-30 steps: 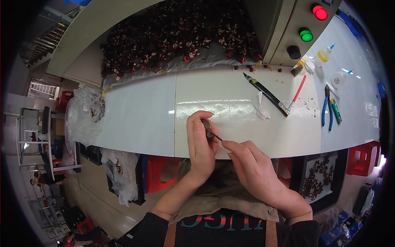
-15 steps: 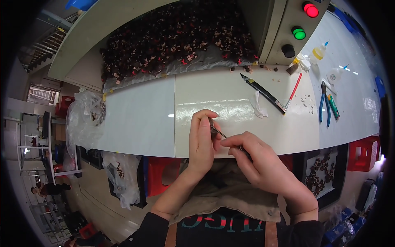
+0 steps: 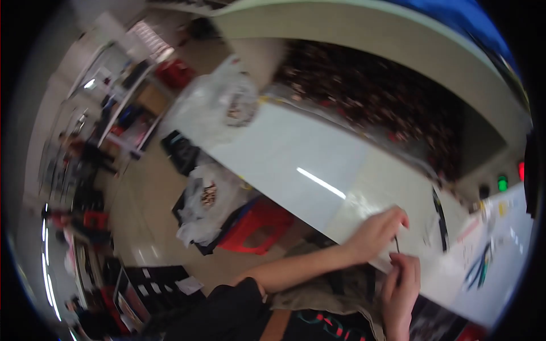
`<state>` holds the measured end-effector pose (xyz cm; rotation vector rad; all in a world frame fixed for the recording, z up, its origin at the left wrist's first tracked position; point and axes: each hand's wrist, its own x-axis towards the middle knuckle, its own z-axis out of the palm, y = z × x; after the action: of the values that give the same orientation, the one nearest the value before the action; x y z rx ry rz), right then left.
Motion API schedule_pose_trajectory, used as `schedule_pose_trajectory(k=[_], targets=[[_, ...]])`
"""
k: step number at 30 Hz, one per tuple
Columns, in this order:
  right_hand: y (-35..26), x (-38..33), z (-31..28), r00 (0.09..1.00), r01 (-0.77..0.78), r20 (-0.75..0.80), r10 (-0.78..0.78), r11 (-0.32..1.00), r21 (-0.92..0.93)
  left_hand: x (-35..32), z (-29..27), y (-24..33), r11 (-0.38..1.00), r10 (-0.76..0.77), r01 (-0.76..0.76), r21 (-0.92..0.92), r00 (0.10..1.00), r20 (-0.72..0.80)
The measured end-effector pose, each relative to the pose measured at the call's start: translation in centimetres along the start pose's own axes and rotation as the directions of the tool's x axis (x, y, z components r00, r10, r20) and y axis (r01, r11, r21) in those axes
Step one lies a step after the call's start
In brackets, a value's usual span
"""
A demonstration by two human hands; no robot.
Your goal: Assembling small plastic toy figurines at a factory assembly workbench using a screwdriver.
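Over the near edge of the white table [image 3: 273,149], my left hand [image 3: 375,236] is closed, its fingers bent round something small that I cannot make out. Just below and to the right, my right hand [image 3: 404,284] pinches a thin dark metal tool [image 3: 397,244]. The tool's slim shaft spans the gap between both hands. Motion blur hides its tip and the exact contact.
A bay heaped with small dark, red and pale pieces [image 3: 375,108] lies behind the table. Right of my hands are a black cutter [image 3: 440,219] and blue-handled pliers [image 3: 480,267]. Clear plastic bags [image 3: 213,102] lie at the left end; a red stool [image 3: 256,230] stands below.
The whole view has swung to the left and tilted, so the table and my hands appear further right. Both hands keep close together with the thin tool between them.
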<state>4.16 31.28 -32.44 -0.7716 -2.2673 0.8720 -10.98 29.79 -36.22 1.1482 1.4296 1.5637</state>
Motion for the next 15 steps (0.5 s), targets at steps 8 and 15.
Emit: schedule_pose_trajectory(k=[8, 15], targets=[[-3.4, -2.6, -0.5, 0.983, -0.182, 0.027, 0.180, 0.980, 0.087, -3.5, 0.2, 2.4, 0.954, -0.222, 0.237, -0.182, 0.970, 0.100], [2.3, 0.2, 1.2, 0.992, -0.109, 0.074, 0.107, 0.994, 0.027, -0.4, 1.0, -2.6, 0.950, -0.182, 0.180, -0.254, 0.983, 0.014]])
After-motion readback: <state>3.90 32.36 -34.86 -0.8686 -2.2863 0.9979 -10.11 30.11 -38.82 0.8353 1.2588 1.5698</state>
